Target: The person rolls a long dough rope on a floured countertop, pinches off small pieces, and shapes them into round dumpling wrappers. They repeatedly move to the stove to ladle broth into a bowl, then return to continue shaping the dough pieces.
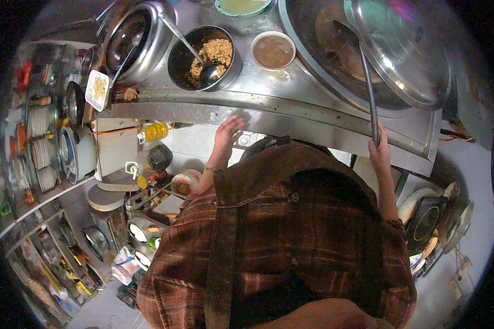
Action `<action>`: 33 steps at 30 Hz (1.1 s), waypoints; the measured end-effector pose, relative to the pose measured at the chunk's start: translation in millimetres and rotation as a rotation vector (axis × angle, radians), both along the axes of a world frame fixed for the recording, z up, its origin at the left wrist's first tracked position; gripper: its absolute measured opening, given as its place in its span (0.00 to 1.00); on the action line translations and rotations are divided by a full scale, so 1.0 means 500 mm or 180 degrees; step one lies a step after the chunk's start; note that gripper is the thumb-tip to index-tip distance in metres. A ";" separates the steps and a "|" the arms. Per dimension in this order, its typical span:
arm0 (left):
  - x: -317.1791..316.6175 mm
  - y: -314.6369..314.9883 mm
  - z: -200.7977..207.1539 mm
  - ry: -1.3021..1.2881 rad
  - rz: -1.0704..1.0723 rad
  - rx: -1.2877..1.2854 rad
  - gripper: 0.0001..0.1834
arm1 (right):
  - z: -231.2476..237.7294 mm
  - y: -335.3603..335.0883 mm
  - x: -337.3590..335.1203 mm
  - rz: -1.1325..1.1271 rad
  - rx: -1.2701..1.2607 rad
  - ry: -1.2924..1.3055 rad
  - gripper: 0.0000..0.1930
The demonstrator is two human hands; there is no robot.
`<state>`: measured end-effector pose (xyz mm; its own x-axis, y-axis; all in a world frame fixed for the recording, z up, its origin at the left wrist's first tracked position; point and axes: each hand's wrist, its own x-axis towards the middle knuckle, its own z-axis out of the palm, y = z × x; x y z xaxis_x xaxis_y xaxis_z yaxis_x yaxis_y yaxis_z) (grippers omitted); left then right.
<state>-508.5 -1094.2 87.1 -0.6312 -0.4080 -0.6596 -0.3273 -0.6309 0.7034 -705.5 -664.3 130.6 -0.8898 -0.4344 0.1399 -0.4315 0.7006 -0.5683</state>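
A large wok [319, 82] is set into the steel counter at the right, with brown liquid in its bottom. My right hand [380, 148] is closed round the handle end of a long-handled ladle [369, 88], whose dark head dips into the wok. A shiny domed lid [406, 55] covers the wok's right side. In front of the counter edge, my left hand [229, 135] is held up, fingers stretched out and nothing in it. Farther left, a dark pot [237, 64] contains peanut-like pieces and a metal ladle [182, 39]. Beside it stands a white bowl [273, 50] of brown liquid.
A steel pot [158, 41] and a white dish [97, 90] with pale food are at the left of the counter [247, 114]. Stacked plates [40, 151] fill shelves on the far left. An oil bottle [155, 132] stands below the counter; pans [425, 216] lean at lower right.
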 end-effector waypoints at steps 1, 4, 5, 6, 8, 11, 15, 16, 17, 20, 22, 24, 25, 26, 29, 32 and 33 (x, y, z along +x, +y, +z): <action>-0.001 0.001 0.001 0.0015 -0.0025 -0.0009 0.17 | 0.000 0.005 0.003 -0.0060 -0.0018 -0.0250 0.32; -0.006 0.005 0.005 -0.0019 0.0004 0.0000 0.17 | 0.008 0.011 0.013 -0.0195 -0.0144 -0.0684 0.34; -0.007 0.007 0.006 -0.0005 0.0024 -0.0004 0.16 | 0.010 0.010 0.016 -0.0204 -0.0190 -0.0770 0.33; -0.009 0.009 0.007 0.0011 0.0043 -0.0008 0.16 | 0.012 0.009 0.018 -0.0145 -0.0276 -0.0827 0.33; -0.011 0.012 0.009 -0.0010 0.0032 -0.0016 0.16 | 0.014 0.007 0.023 -0.0284 -0.0161 -0.1191 0.33; -0.012 0.017 0.010 -0.0002 0.0012 -0.0045 0.16 | 0.010 0.004 0.035 -0.0216 -0.0242 -0.1327 0.32; -0.010 0.016 0.005 0.0038 0.0001 -0.0046 0.16 | 0.007 0.007 0.064 -0.0398 -0.0149 -0.1582 0.32; -0.009 0.016 0.004 0.0074 -0.0046 -0.0063 0.17 | 0.005 0.009 0.071 -0.0393 -0.0156 -0.1562 0.32; -0.009 0.015 0.003 0.0121 -0.0103 -0.0064 0.18 | 0.002 0.011 0.077 -0.0425 -0.0097 -0.1574 0.31; -0.009 0.016 0.001 0.0150 -0.0156 -0.0045 0.19 | -0.015 0.020 0.090 -0.0501 0.0072 -0.1543 0.31; -0.011 0.017 0.002 0.0122 -0.0108 -0.0059 0.18 | -0.034 0.029 0.097 -0.0495 0.0211 -0.1507 0.32; -0.013 0.019 0.005 0.0061 -0.0024 -0.0069 0.16 | -0.055 0.040 0.106 -0.0474 0.0411 -0.1495 0.32; -0.014 0.020 0.007 0.0041 -0.0020 -0.0095 0.16 | -0.066 0.045 0.111 -0.0433 0.0423 -0.1489 0.33; -0.014 0.020 0.009 0.0010 -0.0015 -0.0097 0.16 | -0.077 0.049 0.119 -0.0414 0.0453 -0.1492 0.33; -0.015 0.020 0.014 0.0009 -0.0134 -0.0093 0.18 | -0.103 0.058 0.142 -0.0347 0.0347 -0.1071 0.34; -0.014 0.020 0.014 0.0053 -0.0178 -0.0086 0.18 | -0.122 0.064 0.156 -0.0496 0.0620 -0.1170 0.34; -0.013 0.020 0.013 0.0079 -0.0174 -0.0069 0.18 | -0.129 0.067 0.159 -0.0600 0.0779 -0.1315 0.34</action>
<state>-514.9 -1084.0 93.5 -0.6690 -0.3865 -0.6348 -0.3432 -0.5970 0.7251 -625.9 -630.6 66.4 -0.9153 -0.2372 -0.3256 -0.0590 0.8784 -0.4743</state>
